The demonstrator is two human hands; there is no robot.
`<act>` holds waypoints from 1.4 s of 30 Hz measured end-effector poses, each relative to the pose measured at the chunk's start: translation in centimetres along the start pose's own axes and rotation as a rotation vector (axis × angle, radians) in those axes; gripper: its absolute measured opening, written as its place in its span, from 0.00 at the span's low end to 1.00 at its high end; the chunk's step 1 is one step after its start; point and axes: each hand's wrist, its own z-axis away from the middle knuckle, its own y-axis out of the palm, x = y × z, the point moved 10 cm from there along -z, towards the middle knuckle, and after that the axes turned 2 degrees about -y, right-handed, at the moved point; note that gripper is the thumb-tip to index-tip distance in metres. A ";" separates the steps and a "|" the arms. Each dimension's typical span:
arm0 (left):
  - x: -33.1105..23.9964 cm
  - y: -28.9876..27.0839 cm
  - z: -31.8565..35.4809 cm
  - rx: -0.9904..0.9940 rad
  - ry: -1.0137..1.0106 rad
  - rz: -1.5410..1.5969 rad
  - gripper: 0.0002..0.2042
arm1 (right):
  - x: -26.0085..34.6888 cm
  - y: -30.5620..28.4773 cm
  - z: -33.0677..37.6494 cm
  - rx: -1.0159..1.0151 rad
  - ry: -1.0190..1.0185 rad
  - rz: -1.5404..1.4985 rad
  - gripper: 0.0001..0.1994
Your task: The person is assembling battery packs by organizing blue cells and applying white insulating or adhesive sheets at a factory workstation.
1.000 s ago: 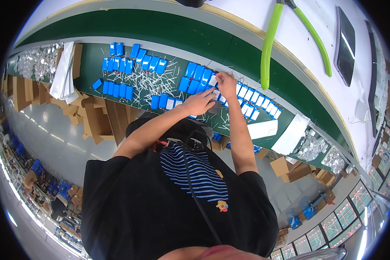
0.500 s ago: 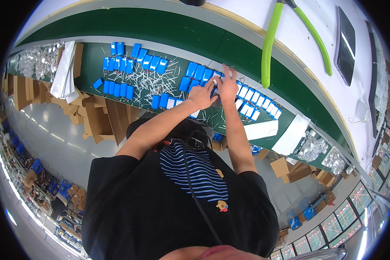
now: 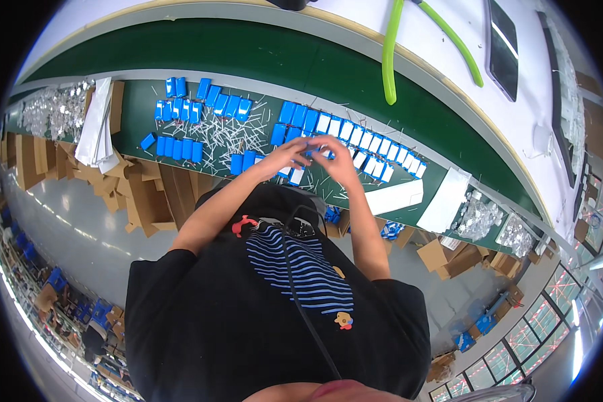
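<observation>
Our left hand (image 3: 289, 155) and right hand (image 3: 336, 157) meet over the green table (image 3: 355, 80), near its front edge, fingers curled on a small blue piece (image 3: 313, 149) among rows of blue pieces (image 3: 181, 149).

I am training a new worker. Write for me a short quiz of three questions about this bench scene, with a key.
1. True or false: the left hand and the right hand are far apart, at opposite ends of the green bench.
2. What colour are most of the small flat packs laid in rows on the bench?
A. red
B. blue
C. yellow
3. Fill in: a bent ______ hose lies on the white surface beyond the bench.

Key:
1. False; the hands meet close together above the row of packs.
2. B
3. green
</observation>
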 end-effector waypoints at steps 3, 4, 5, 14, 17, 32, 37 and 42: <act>1.1 1.3 1.3 0.148 -0.073 0.136 0.28 | -2.0 0.1 2.9 -0.090 0.129 0.044 0.13; 1.0 1.5 1.5 0.152 -0.068 0.135 0.28 | -2.4 0.6 3.6 -0.092 0.126 0.049 0.13; 1.1 1.7 1.7 0.160 -0.064 0.049 0.28 | -3.5 0.7 4.4 -0.153 0.183 -0.128 0.12; 4.4 1.4 1.6 0.244 -0.187 -0.163 0.27 | -10.4 0.3 7.4 -0.648 0.456 -0.597 0.07; 3.5 -0.5 1.3 0.166 0.022 -0.430 0.25 | -11.3 -3.6 7.0 -0.712 0.455 -0.314 0.07; 1.1 1.0 0.2 -0.056 0.430 -1.110 0.21 | -13.7 -2.4 2.7 -0.309 0.429 0.554 0.05; 0.8 2.1 0.2 -0.042 0.422 -1.205 0.23 | -13.5 -2.6 2.8 -0.359 0.400 0.548 0.05; 1.0 3.0 -0.6 -0.005 0.334 -1.311 0.26 | -12.6 -2.2 2.5 -0.390 0.350 0.653 0.04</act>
